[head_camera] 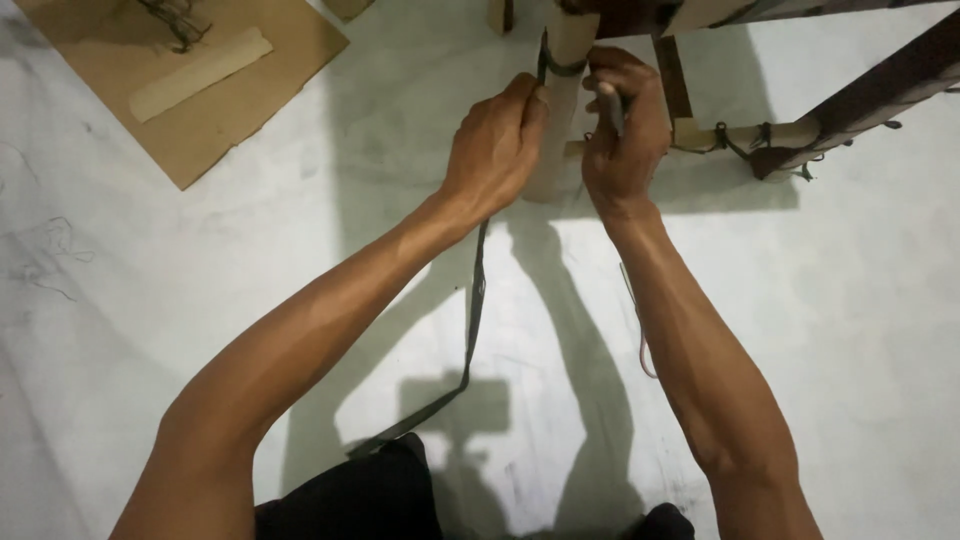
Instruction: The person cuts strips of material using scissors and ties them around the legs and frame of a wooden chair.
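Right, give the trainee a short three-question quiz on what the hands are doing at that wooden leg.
1. True or false: the left hand grips the dark strap against the pale wooden leg.
2. Where does the free end of the strap go?
A. Up over the frame
B. Down across the pale floor towards the person
C. Onto the cardboard sheet
3. Fill in: the right hand holds a slim ____ tool beside the leg.

Key
1. True.
2. B.
3. Grey; its kind is too hidden to tell.
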